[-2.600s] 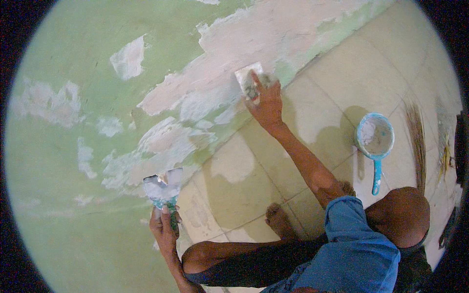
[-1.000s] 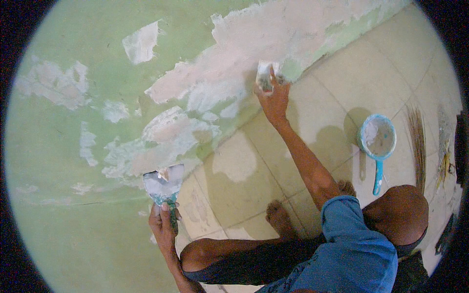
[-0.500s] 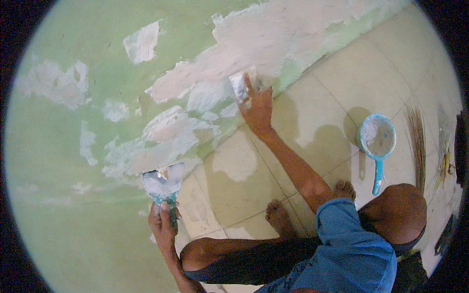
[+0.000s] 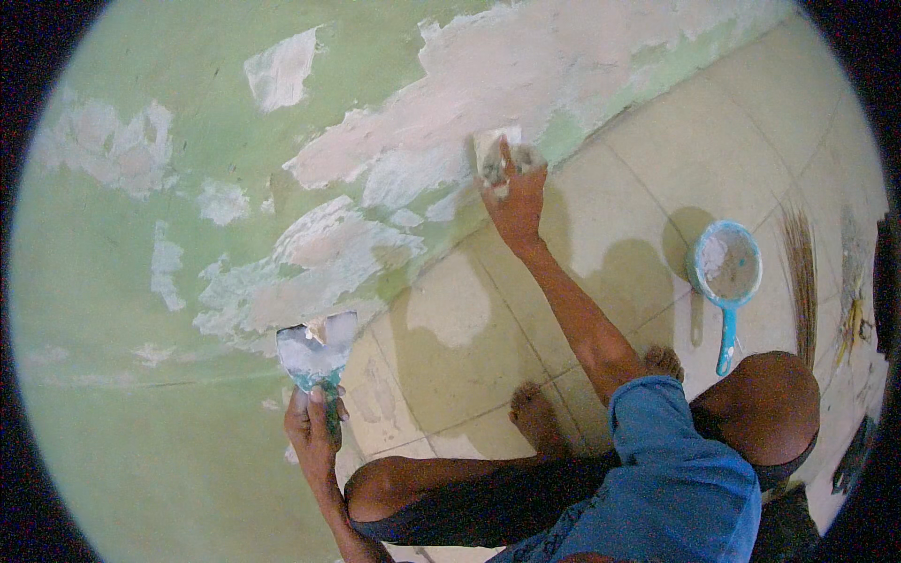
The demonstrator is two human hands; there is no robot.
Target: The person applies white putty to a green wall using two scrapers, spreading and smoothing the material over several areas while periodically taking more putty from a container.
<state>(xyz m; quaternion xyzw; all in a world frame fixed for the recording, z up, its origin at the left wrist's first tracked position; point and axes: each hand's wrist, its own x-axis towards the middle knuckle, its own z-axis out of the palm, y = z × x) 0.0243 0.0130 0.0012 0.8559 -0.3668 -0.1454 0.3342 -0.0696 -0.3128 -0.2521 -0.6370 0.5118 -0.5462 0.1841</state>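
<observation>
In my left hand (image 4: pixel 314 427) is a putty knife (image 4: pixel 319 349), gripped by its green, smeared handle. Its wide blade points up and away from me, with putty on it. My right hand (image 4: pixel 514 197) reaches out to the wall and presses a small pale flat scraper (image 4: pixel 496 150) against it, index finger laid along the tool. That scraper lies at the lower edge of a broad putty patch (image 4: pixel 526 75) on the green wall (image 4: pixel 188 450). My fingers hide part of the scraper.
A light blue dipper with a handle (image 4: pixel 725 319) holds whitish putty on the tiled floor (image 4: pixel 469 375) to the right. A stick broom (image 4: pixel 801 291) lies beyond it. Smaller putty patches (image 4: pixel 282 70) dot the wall. My bent knees and bare feet are close below my arms.
My right hand has slid a little to the right along the wall with the scraper. The left hand and its putty knife have stayed almost still.
</observation>
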